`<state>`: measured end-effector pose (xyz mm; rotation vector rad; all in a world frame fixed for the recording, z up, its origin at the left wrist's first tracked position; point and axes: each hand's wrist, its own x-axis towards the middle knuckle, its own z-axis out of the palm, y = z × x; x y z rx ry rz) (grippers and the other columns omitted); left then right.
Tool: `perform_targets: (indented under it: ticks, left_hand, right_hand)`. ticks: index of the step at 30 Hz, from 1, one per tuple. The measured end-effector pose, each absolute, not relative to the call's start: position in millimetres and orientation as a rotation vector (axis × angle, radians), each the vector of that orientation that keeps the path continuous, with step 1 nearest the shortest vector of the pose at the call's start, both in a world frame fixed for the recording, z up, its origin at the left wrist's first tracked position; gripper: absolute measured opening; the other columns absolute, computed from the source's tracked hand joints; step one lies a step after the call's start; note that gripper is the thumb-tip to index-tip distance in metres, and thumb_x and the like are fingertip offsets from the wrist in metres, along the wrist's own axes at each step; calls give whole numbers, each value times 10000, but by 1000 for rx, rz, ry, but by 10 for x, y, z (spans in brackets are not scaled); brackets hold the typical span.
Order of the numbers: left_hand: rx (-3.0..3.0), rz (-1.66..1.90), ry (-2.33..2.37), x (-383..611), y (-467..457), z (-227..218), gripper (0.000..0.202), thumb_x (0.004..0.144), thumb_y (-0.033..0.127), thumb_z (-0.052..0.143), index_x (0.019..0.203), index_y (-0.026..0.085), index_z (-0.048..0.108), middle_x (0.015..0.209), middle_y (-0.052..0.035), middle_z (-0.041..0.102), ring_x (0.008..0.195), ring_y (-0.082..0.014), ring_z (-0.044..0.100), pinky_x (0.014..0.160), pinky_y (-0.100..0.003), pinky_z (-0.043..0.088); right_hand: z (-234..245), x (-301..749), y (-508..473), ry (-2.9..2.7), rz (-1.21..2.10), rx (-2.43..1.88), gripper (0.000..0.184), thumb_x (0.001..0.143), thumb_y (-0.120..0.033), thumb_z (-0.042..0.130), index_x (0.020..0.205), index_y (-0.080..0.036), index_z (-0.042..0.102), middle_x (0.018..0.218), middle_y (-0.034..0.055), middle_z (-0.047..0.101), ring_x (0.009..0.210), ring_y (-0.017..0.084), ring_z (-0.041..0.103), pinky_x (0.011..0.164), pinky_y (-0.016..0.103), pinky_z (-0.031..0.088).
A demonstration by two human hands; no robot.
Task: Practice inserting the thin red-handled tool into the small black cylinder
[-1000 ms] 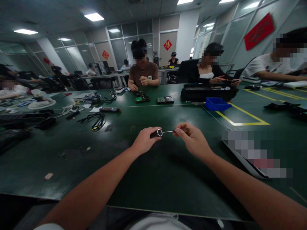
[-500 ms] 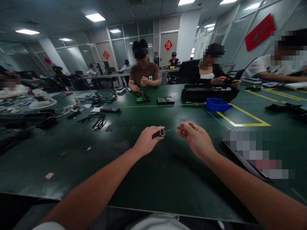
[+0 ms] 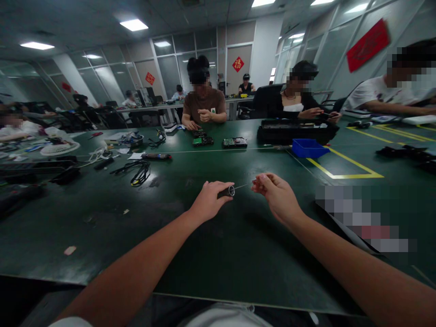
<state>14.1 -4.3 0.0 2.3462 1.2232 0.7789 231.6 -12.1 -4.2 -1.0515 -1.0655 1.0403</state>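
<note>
My left hand [image 3: 208,202] is wrapped round a dark, short cylinder [image 3: 231,191] whose open round end has a pale rim and faces right. Opposite it, my right hand [image 3: 276,193] pinches a small reddish-brown piece [image 3: 254,182]; its exact kind is too small to make out. A thin pale wire or rod [image 3: 241,185] spans the gap between the cylinder's mouth and the pinching fingers. Both hands are above the green tabletop [image 3: 218,259]. Fingers hide most of the cylinder and part of the reddish piece.
Black cables [image 3: 139,173], a dark pen-like tool [image 3: 156,156] and circuit boards [image 3: 235,142] lie farther back. A blue bin [image 3: 309,148] stands beside a long black case [image 3: 296,132]. A blurred-out sheet [image 3: 357,218] lies at right. Several people sit around.
Both hands stay nearly in place, with the cylinder's mouth slightly lower in view. The thin wire or rod still spans between them.
</note>
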Motion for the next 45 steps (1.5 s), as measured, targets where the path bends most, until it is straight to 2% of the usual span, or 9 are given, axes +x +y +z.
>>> perform_targets:
  ticks: [12, 21, 27, 33, 35, 38, 41, 43, 45]
  left_hand:
    - [2292, 839, 1249, 121, -34, 8, 432, 899, 289, 669, 1326, 279, 609, 1217, -45, 686, 1125, -252, 599, 1117, -514, 323]
    - [2310, 838, 1222, 118, -37, 2, 441, 897, 296, 671, 1333, 282, 608, 1228, -56, 679, 1141, -256, 592, 1103, -509, 351]
    - [2313, 823, 1234, 129, -43, 23, 427, 885, 285, 687, 1307, 271, 625, 1216, -50, 686, 1109, -251, 600, 1096, -506, 352]
    - [2338, 804, 1248, 114, -23, 14, 414, 885, 282, 686, 1295, 266, 631, 1214, -59, 687, 1102, -252, 605, 1086, -498, 359]
    - [2335, 807, 1243, 106, -13, 1, 419, 887, 279, 683, 1302, 266, 624, 1219, -59, 684, 1117, -252, 603, 1097, -505, 346]
    - [2333, 814, 1223, 99, -3, -19, 414, 888, 286, 683, 1298, 271, 623, 1211, -55, 685, 1131, -252, 602, 1113, -517, 323]
    - [2327, 805, 1234, 98, -4, -20, 404, 892, 297, 678, 1292, 278, 625, 1213, -49, 683, 1139, -256, 599, 1119, -534, 307]
    - [2323, 804, 1246, 98, -7, -10, 408, 893, 288, 675, 1297, 277, 622, 1220, -49, 681, 1146, -256, 596, 1117, -531, 308]
    - [2323, 803, 1259, 95, -8, -1, 417, 889, 273, 677, 1302, 271, 621, 1230, -54, 678, 1153, -257, 592, 1110, -518, 319]
  right_hand:
    - [58, 2348, -213, -1272, 868, -1175, 316, 857, -495, 672, 910, -183, 681, 816, 58, 704, 752, 198, 674, 776, 394, 561]
    - [30, 2336, -153, -1102, 1066, -1138, 324, 804, -513, 716, 834, -193, 670, 794, 54, 701, 728, 194, 679, 747, 374, 569]
    - [103, 2376, -228, -1412, 712, -1292, 366, 855, -559, 655, 773, -203, 663, 637, 20, 659, 604, 172, 612, 655, 344, 491]
    - [130, 2363, -258, -1460, 870, -1120, 229, 851, -436, 660, 889, -210, 673, 802, 35, 711, 761, 204, 678, 762, 383, 537]
    - [120, 2360, -257, -1455, 935, -1096, 285, 882, -487, 615, 881, -209, 676, 797, 38, 709, 759, 208, 685, 762, 386, 540]
    - [100, 2359, -252, -1466, 932, -1139, 409, 959, -549, 469, 861, -202, 663, 669, 17, 651, 623, 175, 631, 647, 343, 507]
    - [84, 2359, -248, -1484, 870, -1182, 296, 962, -457, 492, 897, -212, 645, 629, -14, 596, 591, 158, 574, 606, 316, 464]
    - [81, 2355, -251, -1453, 902, -1127, 175, 919, -377, 550, 940, -222, 628, 735, -6, 631, 687, 168, 607, 674, 324, 490]
    - [87, 2352, -261, -1423, 960, -1065, 166, 900, -369, 557, 965, -228, 615, 824, 6, 650, 760, 183, 628, 728, 344, 508]
